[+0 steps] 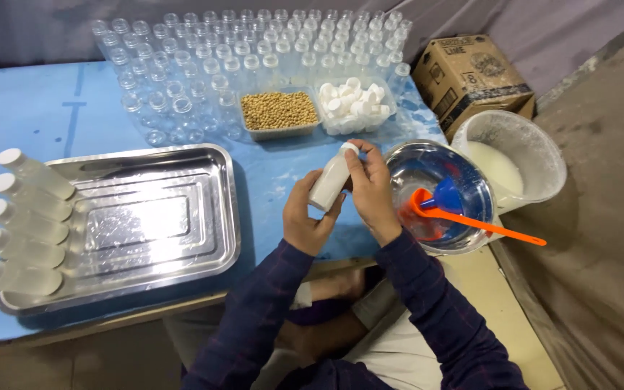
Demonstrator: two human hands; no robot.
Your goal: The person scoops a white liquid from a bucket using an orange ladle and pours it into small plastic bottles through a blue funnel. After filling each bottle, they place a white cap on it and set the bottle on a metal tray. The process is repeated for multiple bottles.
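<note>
Right hand point(371, 189): fingers pinched on the white cap point(350, 148) at the top of the bottle point(330, 182). Left hand point(306, 217): fingers wrapped around the bottle's lower body from below. Bottle is tilted, cap up and right, held in the air over the table's point(23, 115) front edge, just left of the steel bowl point(409, 170).

Handling, my read: small plastic bottle, full of white liquid, so light but not trivial; walls probably flex under a hard squeeze, and could be wet and slick. Best hold is mid-body, with the cap taken by its rim.

Around it: orange ladle point(471, 220) and blue funnel point(448, 196) in the bowl, bucket point(536, 144) of white liquid further right. Steel tray point(204, 209) on the left with five capped bottles point(27, 224) lying along its left edge. Behind: tub of beans point(279, 110), tub of caps point(352, 101), rows of empty bottles point(254, 43), cardboard box point(471, 76).
</note>
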